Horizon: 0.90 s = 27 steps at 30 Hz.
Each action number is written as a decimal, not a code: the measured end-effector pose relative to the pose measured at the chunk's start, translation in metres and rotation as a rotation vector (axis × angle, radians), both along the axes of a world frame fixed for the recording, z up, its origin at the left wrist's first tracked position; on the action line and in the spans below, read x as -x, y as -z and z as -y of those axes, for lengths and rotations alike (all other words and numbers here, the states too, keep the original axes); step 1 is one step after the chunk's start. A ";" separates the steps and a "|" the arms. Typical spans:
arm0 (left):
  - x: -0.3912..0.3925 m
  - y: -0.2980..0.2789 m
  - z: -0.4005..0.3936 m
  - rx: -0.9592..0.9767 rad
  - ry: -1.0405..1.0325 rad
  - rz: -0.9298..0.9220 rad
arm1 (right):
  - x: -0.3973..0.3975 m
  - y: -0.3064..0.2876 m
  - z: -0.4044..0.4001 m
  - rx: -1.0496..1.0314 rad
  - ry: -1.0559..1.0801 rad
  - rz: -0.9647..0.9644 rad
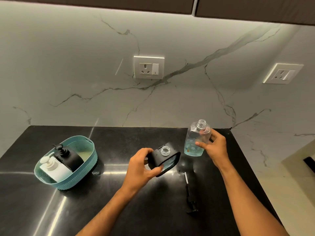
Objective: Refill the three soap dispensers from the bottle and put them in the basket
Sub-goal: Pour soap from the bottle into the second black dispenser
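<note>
- The black dispenser [163,156], near the middle of the dark glossy counter [119,210], is a squat, rounded-rectangular body with a clear threaded neck open on top; blue liquid shows through its clear front face.
- The left hand [142,165] grips it from the 9 o'clock side, thumb on top, fingers curled under the front edge.
- At 2 o'clock from it, the right hand [214,145] clasps the clear plastic bottle [196,140], uncapped, base on the counter, blue liquid low inside (roughly the bottom third).
- A black pump head [190,195] with its white tube lies flat at 5 o'clock.
- At 9 o'clock, the teal woven-pattern oval basket [71,181] holds a white dispenser [56,169] and another black dispenser [69,157], both with pumps.
</note>
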<state>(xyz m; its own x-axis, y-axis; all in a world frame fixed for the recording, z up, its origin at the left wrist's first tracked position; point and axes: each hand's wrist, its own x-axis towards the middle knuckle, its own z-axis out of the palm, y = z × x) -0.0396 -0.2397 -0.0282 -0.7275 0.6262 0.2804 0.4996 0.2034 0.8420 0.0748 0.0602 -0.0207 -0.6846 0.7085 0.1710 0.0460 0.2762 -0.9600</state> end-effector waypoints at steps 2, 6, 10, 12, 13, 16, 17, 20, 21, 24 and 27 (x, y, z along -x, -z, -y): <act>0.009 0.000 -0.002 0.002 0.040 0.017 | 0.010 0.004 -0.010 0.027 -0.015 0.017; 0.025 0.004 -0.009 0.017 0.091 0.067 | 0.027 0.014 -0.025 0.069 -0.021 0.039; 0.039 0.012 -0.017 0.022 0.109 0.109 | 0.040 0.024 -0.037 0.127 -0.016 0.050; 0.044 0.014 -0.021 0.023 0.118 0.123 | 0.046 0.028 -0.044 0.143 -0.027 0.061; 0.047 0.014 -0.023 0.024 0.124 0.130 | 0.048 0.031 -0.047 0.148 -0.035 0.068; 0.053 0.015 -0.027 0.024 0.135 0.147 | 0.055 0.037 -0.055 0.177 -0.053 0.085; 0.055 0.016 -0.029 0.023 0.137 0.153 | 0.057 0.039 -0.057 0.191 -0.057 0.089; 0.061 0.018 -0.030 0.024 0.140 0.165 | 0.061 0.046 -0.061 0.229 -0.062 0.094; 0.062 0.018 -0.031 0.027 0.142 0.168 | 0.062 0.047 -0.062 0.238 -0.062 0.092; 0.067 0.018 -0.032 0.033 0.157 0.170 | 0.066 0.050 -0.066 0.243 -0.081 0.097; 0.069 0.016 -0.035 0.021 0.157 0.171 | 0.067 0.051 -0.071 0.254 -0.105 0.105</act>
<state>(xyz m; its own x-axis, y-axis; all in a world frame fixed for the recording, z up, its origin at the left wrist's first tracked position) -0.1082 -0.2043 -0.0440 -0.6565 0.7399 0.1470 0.3764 0.1525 0.9138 0.0083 0.1313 -0.0715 -0.7609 0.6441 -0.0785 0.1330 0.0365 -0.9904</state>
